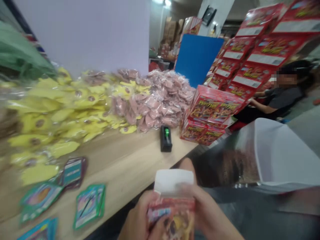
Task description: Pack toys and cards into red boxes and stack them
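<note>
The left hand (138, 218) and right hand (208, 213) are together, clamped on a small red printed box (172, 213) with a white flap (174, 181), held just beyond the tabletop (125, 170) edge. Blurred fingers cover part of it, and the frame cuts off its bottom. Blurred stacks of cards (89, 206) lie nearby.

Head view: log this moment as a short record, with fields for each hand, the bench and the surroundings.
left hand: holding a red printed carton
right hand: holding the same carton, beside its white flap
bench: light wooden table
on bench: green card packs, yellow bagged items, pink bagged items, black dispenser
nearby: stacked red cartons, seated co-worker
</note>
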### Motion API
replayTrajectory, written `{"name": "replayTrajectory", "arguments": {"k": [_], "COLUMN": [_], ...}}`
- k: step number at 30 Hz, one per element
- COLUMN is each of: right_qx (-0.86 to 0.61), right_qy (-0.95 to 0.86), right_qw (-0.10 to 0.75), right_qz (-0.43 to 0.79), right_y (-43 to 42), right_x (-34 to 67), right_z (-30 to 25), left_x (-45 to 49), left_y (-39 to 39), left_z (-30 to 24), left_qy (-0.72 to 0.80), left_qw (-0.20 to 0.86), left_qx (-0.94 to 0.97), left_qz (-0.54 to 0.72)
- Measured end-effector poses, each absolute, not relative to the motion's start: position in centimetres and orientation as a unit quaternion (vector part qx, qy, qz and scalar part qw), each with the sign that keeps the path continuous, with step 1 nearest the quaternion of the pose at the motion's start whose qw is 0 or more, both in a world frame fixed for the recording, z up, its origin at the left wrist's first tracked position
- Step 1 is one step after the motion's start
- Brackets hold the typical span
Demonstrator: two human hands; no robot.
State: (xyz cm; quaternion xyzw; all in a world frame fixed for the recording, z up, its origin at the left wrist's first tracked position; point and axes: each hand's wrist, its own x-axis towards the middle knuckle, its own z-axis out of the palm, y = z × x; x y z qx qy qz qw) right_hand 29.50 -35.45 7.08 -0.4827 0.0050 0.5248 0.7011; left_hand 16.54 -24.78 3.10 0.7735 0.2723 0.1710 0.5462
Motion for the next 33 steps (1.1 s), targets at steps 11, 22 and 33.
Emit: {"name": "replayTrajectory", "arguments": {"k": [11,22,33], "right_qx": [-0.646,-0.614,-0.624], "right_qy": [-0.394,-0.137,-0.305], "right_qw": [0.398,0.454,0.401], "right_qz": [0.518,0.631,0.597], "right_y": [-33.9,-34.0,-34.2], "right_x": [32.1,30.7,29.7], "right_z": [6.9,7.9,8.2], "left_x": [16.5,14.4,15.6], "left_y": [-24.3,-24.8,-25.2], "left_z": [-1.0,0.3,0.5], "left_qy": [0.252,0.232,0.246], "left_qw": [0.622,0.624,0.614], "left_qx": [0.736,0.742,0.724], "left_qz": [0.085,0.077,0.194]}}
